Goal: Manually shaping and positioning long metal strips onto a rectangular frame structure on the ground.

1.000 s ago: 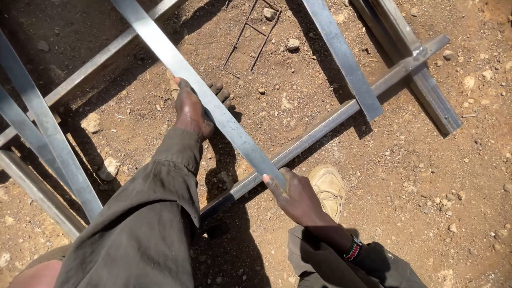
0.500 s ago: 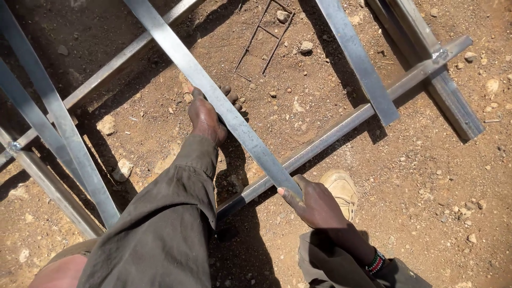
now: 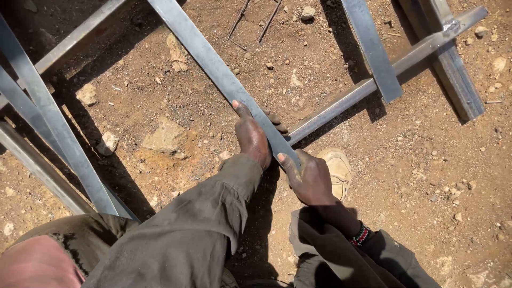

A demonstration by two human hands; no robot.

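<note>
In the head view, both hands gripped the near end of a flat steel bar (image 3: 224, 80) slanting over the dirt ground (image 3: 426, 176): the left hand (image 3: 252, 137) wrapped its edge, the right hand (image 3: 308, 178) clasped its tip, above a tan shoe (image 3: 337, 165)

Both arms reach forward and down, sleeved to the wrists. The left hand (image 3: 252, 137) lies palm-down, fingers extended; the right hand (image 3: 308, 178) is curled closed, thumb up.

Two hands (image 3: 253, 136) (image 3: 309, 178), one flat metal bar (image 3: 213, 64) held between them, one shoe (image 3: 336, 165) and one beaded wristband (image 3: 361, 234) are counted.
</note>
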